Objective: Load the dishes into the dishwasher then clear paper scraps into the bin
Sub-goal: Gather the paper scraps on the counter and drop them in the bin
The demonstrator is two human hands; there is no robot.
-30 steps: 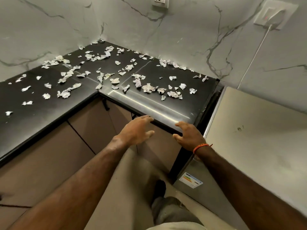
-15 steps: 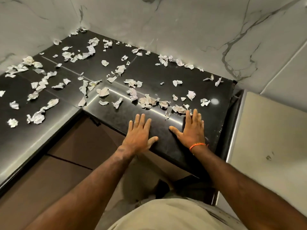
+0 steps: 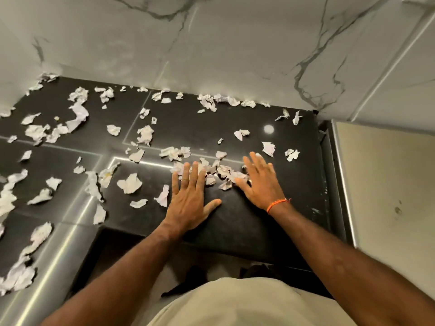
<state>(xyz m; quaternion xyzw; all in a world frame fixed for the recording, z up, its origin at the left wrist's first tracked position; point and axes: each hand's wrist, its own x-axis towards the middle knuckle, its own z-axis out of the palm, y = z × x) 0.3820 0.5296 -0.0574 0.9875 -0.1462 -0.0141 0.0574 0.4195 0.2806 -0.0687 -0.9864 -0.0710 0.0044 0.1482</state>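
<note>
Black and glossy, the L-shaped bench (image 3: 235, 128) fills the head view below a marble-veined wall (image 3: 235, 43), and paper scraps (image 3: 130, 183) lie strewn over nearly all of it, thickest at the left and along the back edge. Both hands lie flat with fingers spread: the left hand (image 3: 190, 196) rests palm down with its fingertips on a small heap of scraps (image 3: 221, 171), and the right hand (image 3: 261, 182), an orange thread (image 3: 277, 204) at its wrist, touches the same heap from the other side. By my reading the dishes are done with and the scrap-clearing step is just starting; neither dishwasher nor bin is in view. Next, the hands would need to rake the heap together and cup it. Bare bench lies between hands and near edge, so loose bits could spill over it; a gap (image 3: 326, 161) opens at the right beside a pale appliance top (image 3: 388, 184)
</note>
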